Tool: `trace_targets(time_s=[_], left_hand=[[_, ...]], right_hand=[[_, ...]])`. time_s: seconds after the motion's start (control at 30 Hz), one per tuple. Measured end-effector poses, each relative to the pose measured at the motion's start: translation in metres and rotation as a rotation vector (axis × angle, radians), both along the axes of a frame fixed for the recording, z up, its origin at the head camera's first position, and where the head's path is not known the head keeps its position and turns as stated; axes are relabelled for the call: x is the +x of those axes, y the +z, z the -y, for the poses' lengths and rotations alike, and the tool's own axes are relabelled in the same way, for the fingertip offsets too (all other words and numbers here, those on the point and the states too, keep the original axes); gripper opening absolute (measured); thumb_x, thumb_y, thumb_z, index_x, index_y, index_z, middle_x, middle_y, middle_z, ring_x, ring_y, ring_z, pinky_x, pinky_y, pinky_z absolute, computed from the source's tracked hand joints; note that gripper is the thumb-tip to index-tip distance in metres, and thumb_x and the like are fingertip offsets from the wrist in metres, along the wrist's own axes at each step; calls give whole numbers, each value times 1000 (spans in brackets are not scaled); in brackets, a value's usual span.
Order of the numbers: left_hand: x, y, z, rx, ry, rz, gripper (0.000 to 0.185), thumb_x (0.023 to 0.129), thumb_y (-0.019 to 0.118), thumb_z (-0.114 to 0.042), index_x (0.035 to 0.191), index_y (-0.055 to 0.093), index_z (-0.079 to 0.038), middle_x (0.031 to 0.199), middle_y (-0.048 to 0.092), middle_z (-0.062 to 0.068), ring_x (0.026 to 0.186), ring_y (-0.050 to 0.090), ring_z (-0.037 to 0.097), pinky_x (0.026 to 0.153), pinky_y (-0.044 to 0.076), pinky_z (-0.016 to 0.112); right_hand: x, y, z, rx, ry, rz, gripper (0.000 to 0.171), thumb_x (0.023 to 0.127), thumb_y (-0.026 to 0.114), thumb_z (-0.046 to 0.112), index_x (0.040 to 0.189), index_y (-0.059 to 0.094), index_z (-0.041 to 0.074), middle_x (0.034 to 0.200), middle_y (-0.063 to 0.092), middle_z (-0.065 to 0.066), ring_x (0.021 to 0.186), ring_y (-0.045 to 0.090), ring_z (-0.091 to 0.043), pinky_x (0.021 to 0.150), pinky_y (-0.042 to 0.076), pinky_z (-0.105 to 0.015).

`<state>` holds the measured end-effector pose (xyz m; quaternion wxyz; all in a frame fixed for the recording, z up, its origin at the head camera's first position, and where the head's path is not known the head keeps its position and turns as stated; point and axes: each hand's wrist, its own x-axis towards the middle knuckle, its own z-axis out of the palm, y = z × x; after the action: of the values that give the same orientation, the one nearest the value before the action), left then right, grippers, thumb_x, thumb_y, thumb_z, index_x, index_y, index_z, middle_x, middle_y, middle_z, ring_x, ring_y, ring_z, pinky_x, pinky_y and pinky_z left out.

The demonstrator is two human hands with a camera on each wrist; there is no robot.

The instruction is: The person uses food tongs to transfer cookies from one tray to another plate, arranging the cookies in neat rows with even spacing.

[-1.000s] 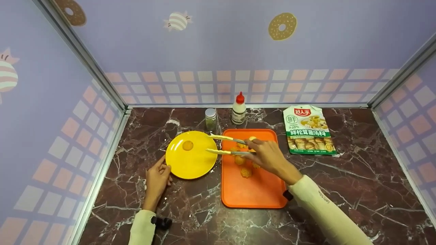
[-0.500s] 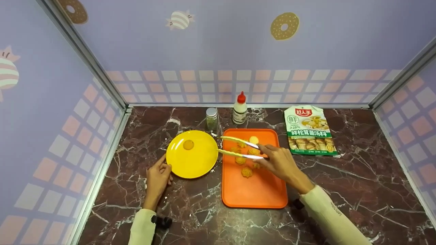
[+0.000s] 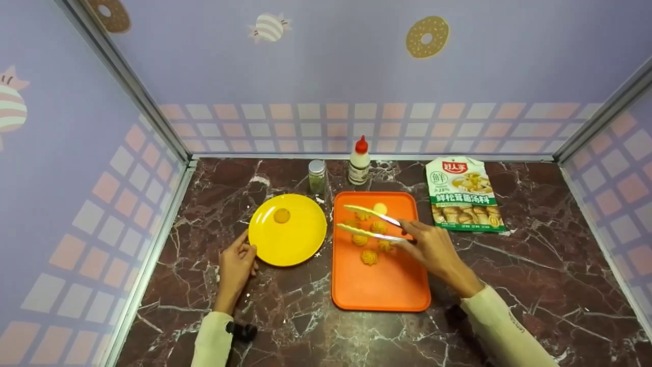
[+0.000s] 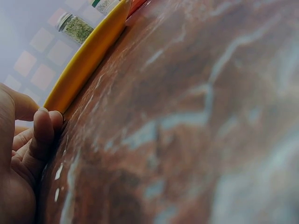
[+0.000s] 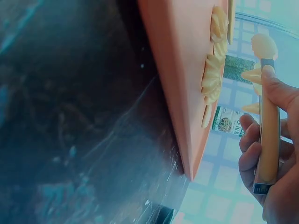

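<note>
My left hand (image 3: 237,262) pinches the near-left rim of a yellow plate (image 3: 293,242); the left wrist view has thumb and fingertips at the plate's edge (image 4: 86,63). One round, flat cookie (image 3: 281,215) lies on the plate's upper part. In my right hand (image 3: 434,248) is a pair of tongs (image 3: 364,233), fingers wrapped round the handles, the two yellow arms spread apart with nothing between them. They hover above an orange tray (image 3: 379,290) that bears several swirled piped cookies (image 3: 369,257). The tongs partly cover some cookies.
Behind the plate stands a glass jar of green herbs (image 3: 317,178). A white squeeze bottle (image 3: 359,165) with a red cap is beside it. A green and white food pouch (image 3: 464,196) lies right of the tray. Patterned walls (image 3: 326,61) enclose the dark marbled counter (image 3: 535,260).
My right hand has drawn the spread tongs rightward, from above the plate's right edge to above the tray's cookies. The left hand, plate and cookie on it have stayed put.
</note>
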<state>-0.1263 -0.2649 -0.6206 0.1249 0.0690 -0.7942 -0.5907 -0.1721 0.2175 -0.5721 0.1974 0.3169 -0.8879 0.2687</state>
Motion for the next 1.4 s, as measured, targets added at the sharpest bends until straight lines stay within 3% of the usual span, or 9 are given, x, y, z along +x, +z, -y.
trace_targets(time_s=[0.37,0.83,1.1,1.4], left_hand=[[1,0,1,7,-18,-5,51,107,64,2,157,56,7,80,69,20,47,58,17,39,48,24],[0,0,1,2,-18,12,51,107,64,0,157,56,6,82,70,20,48,59,17,40,49,24],[2,0,1,6,-9,21,51,107,65,0,157,57,4,81,69,21,48,59,17,40,49,24],[1,2,0,9,-6,7,51,106,66,1,157,58,3,79,69,23,47,58,18,39,48,23]], right_hand=[[6,-2,-12,13,-6,-16,50,86,96,25,127,80,1,86,71,-7,57,58,-19,48,50,-38],[12,0,-24,25,-1,-40,50,86,96,23,128,80,1,87,72,-7,60,64,-23,49,53,-40],[17,3,-28,34,-3,-63,48,85,97,24,123,79,1,81,65,-2,57,55,-16,47,48,-34],[22,3,-38,53,-13,-85,55,83,98,24,129,79,1,90,74,-8,61,64,-22,48,53,-40]])
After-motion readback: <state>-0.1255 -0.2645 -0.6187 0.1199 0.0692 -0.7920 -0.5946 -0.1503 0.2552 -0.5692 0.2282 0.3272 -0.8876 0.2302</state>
